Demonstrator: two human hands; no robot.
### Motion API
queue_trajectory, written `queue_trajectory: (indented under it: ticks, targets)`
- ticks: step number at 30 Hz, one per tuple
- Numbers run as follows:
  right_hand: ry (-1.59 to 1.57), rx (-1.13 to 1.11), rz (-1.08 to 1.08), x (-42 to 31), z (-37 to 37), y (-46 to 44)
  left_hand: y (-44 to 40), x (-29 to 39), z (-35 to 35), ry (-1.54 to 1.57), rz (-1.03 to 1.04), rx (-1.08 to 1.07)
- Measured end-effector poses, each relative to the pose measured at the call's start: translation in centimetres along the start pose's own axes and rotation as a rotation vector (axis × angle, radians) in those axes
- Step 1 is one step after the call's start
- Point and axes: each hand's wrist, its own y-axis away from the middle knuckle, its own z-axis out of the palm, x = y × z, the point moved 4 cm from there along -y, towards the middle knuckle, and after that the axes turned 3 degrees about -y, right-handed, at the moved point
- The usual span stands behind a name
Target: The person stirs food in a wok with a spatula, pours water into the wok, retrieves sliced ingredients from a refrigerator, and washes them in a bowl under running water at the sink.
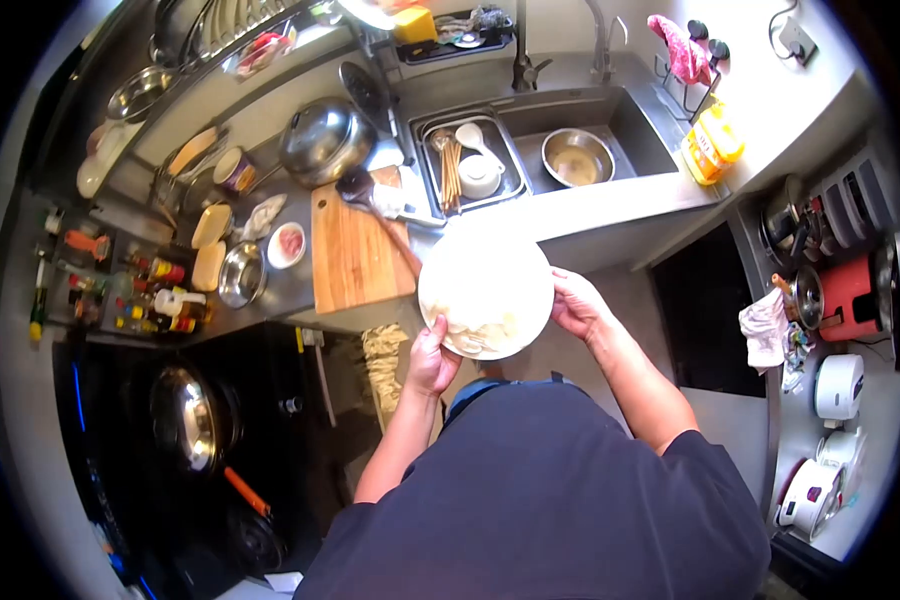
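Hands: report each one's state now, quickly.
Left hand: closed on the plate, thumb over its rim.
Right hand: closed on the same plate, at its right edge.

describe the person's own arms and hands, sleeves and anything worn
The left hand and right hand are bare: no gloves, and no watch shows. The dark short-sleeved shirt leaves both forearms uncovered; its right sleeve ends around the elbow.

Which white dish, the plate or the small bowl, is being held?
The large plate, held by the left hand and right hand; the small bowl, with pinkish contents, stands on the counter beside the cutting board.
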Motion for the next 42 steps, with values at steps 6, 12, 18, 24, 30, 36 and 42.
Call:
queue_trajectory:
  ticks: [6,12,18,24,30,36,42]
  targets:
    - [-0.395,-0.006,0.095,-2.0,-2.1,-5.6,-8.8,1.2,2.9,-0.005,-0.130,-0.033]
    - [-0.288,-0.027,0.138,-7.2,-2.2,-10.9,-14.4,2.7,4.1,-0.068,-0.061,0.055]
    - [-0.187,-0.049,0.228,-10.7,-6.4,-19.1,-17.6,1.9,5.5,-0.104,0.061,0.206]
    - [-0.188,-0.137,0.264,-17.1,-6.1,-22.6,-19.2,1.0,5.7,-0.051,0.177,0.378]
    - [0.243,-0.158,0.004,-20.4,1.5,-22.4,-20.2,-0.4,7.3,-0.108,0.219,0.372]
    - [0.857,-0.657,-0.491,-16.1,13.8,-17.6,-21.0,-1.5,8.1,-0.072,0.284,0.339]
    - [1.331,-0.952,-0.728,-11.6,12.8,-15.2,-20.9,-1.3,4.5,-0.031,0.195,0.257]
